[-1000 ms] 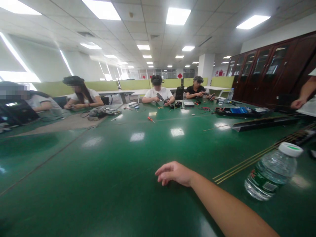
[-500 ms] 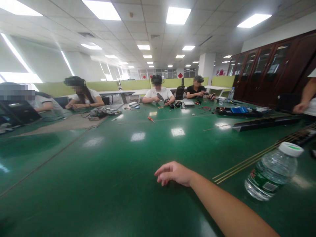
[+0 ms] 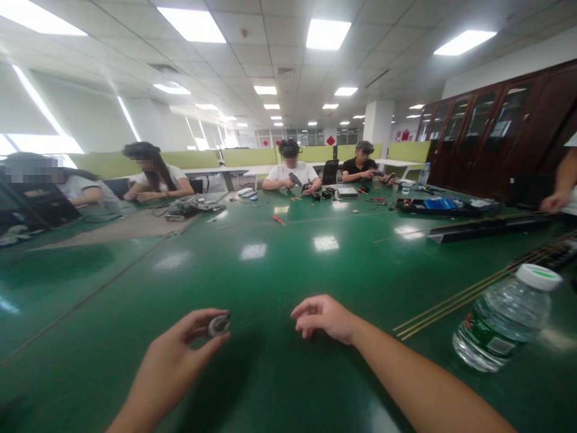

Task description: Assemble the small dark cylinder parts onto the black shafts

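My left hand (image 3: 178,352) is at the lower left, above the green tabletop (image 3: 261,276). Between its thumb and fingers it grips a small round grey object (image 3: 219,325), pale on its near face with a darker edge; its exact kind is not clear. To the right, my right hand (image 3: 322,317) hangs over the table with its fingers loosely bent and apart, holding nothing. A gap of bare green surface lies between the two hands.
A clear water bottle (image 3: 505,319) with a white cap stands at right beside thin brass-coloured rods (image 3: 451,300). Farther off lie a screwdriver (image 3: 278,220), a long black channel (image 3: 487,228) and electronic parts (image 3: 193,207). Several people sit across the table; another person's hand (image 3: 554,201) is at far right.
My left hand has come into view from below, gripping the small round grey object. The right hand keeps its pose; the whole view has shifted slightly.
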A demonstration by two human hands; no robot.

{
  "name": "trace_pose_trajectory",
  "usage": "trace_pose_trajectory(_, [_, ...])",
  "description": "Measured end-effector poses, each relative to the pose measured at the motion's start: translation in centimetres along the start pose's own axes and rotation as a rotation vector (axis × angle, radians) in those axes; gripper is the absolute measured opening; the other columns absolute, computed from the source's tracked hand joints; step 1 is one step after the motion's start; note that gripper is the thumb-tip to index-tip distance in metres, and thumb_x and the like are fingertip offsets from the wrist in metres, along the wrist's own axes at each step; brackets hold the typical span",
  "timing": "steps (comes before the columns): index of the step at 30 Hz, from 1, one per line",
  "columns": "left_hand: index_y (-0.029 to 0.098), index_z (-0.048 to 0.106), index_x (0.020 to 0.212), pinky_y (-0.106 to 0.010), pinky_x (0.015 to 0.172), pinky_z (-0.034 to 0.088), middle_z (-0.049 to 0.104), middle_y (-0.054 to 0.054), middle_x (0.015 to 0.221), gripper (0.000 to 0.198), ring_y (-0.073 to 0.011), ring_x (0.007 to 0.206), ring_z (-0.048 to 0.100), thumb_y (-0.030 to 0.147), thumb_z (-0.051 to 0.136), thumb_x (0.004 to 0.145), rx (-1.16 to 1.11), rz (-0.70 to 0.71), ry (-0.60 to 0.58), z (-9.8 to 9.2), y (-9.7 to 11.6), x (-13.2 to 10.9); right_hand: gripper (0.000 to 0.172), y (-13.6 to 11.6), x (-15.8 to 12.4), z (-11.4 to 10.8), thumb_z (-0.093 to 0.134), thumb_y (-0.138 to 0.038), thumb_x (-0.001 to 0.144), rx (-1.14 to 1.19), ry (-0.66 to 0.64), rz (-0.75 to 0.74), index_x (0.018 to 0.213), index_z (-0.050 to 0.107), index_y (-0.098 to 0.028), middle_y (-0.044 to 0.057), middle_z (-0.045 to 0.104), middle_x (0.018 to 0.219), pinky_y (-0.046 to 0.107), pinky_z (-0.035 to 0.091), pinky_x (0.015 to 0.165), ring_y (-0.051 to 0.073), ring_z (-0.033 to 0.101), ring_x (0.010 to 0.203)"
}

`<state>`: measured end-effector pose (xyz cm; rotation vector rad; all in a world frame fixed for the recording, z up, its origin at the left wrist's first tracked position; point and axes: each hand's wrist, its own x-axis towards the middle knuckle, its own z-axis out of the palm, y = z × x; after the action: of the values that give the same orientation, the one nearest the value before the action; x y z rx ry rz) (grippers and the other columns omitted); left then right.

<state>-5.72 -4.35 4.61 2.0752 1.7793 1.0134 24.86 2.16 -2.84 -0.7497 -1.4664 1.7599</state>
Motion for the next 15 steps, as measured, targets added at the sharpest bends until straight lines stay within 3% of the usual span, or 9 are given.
trace_pose_trajectory(2, [0.022,0.069,0.108,-0.037,0.083,0.059,0.076,-0.005,0.101,0.036,-0.0248,0.088,0.073,0.045,0.07,0.079,-0.079,0.07,-0.096,3.1,1.9,1.7,0.035,0.3,0.1,-0.1,0.081,-0.028,0.067,-0.069,0.09,-0.062,0.095,0.067,-0.013,0.001,0.067,0.076,0.027,0.048,0.063,0.012,0.061,0.063])
trace_pose_trajectory(6, [0.023,0.07,0.11,-0.039,0.087,0.056,0.073,-0.006,0.102,0.03,-0.0243,0.093,0.069,0.035,0.066,0.083,-0.055,0.26,-0.132,7.8,3.8,3.1,0.032,0.8,0.1,-0.3,0.067,-0.007,0.067,-0.405,0.239,-0.177,0.097,0.064,-0.016,0.001,0.066,0.084,0.024,0.046,0.063,0.01,0.057,0.064])
trace_pose_trajectory(10, [0.025,0.067,0.118,-0.036,0.093,0.053,0.07,-0.007,0.112,0.029,-0.0225,0.102,0.066,0.03,0.06,0.09,-0.077,0.338,-0.22,9.7,2.5,2.7,0.046,0.7,-0.3,0.2,0.065,-0.006,0.068,-0.624,0.253,-0.213,0.112,0.058,-0.02,0.002,0.066,0.094,0.022,0.046,0.06,0.01,0.058,0.064])
trace_pose_trajectory(12, [0.025,0.066,0.119,-0.035,0.094,0.053,0.07,-0.006,0.113,0.03,-0.022,0.103,0.066,0.029,0.062,0.089,-0.111,0.311,-0.23,10.1,1.7,2.5,0.051,0.4,-0.5,0.6,0.068,-0.01,0.068,-0.733,0.264,-0.252,0.116,0.056,-0.022,0.002,0.066,0.1,0.025,0.048,0.067,0.012,0.06,0.07])
trace_pose_trajectory(15, [0.025,0.066,0.115,-0.035,0.091,0.054,0.072,-0.005,0.109,0.031,-0.0225,0.099,0.068,0.03,0.067,0.085,-0.148,0.224,-0.197,10.5,1.0,2.4,0.046,0.0,-0.8,1.1,0.07,-0.015,0.07,-0.867,0.275,-0.262,0.113,0.059,-0.024,0.001,0.067,0.092,0.028,0.047,0.072,0.015,0.061,0.074])
